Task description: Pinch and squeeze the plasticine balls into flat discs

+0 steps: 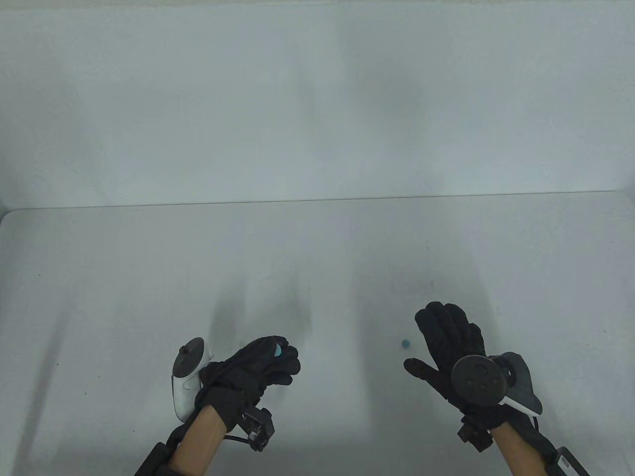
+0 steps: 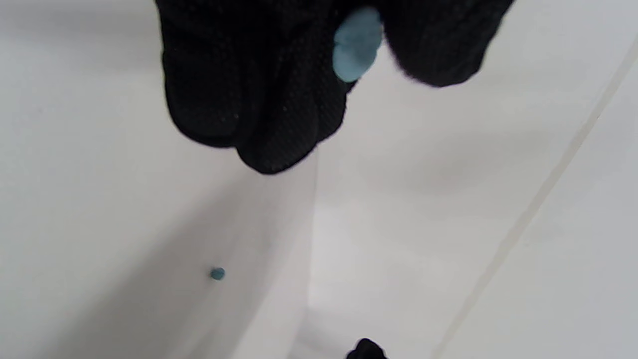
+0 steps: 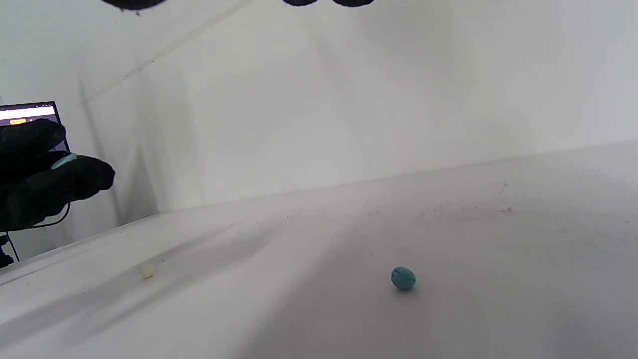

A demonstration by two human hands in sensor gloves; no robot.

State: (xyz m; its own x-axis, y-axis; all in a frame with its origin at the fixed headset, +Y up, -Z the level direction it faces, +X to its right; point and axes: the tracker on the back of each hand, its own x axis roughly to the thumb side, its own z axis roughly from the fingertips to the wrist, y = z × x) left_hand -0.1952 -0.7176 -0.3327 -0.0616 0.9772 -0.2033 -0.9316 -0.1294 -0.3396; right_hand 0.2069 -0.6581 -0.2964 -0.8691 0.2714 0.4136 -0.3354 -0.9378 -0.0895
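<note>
The left hand (image 1: 258,369) hovers low over the near part of the table (image 1: 124,277), fingers curled in and pinching a flattened light blue piece of plasticine (image 1: 278,350) between thumb and fingertips (image 2: 259,114). The right hand (image 1: 449,347) is held apart from it, fingers spread wide and holding nothing. A small teal ball (image 1: 406,343) lies on the table between the two hands, just beside the right hand's fingers and not touching them. A pale cream ball (image 3: 146,271) sits on the table well apart from the teal one. Bare tabletop runs from the hands to the far edge (image 1: 317,200), where the white wall (image 1: 317,99) rises
</note>
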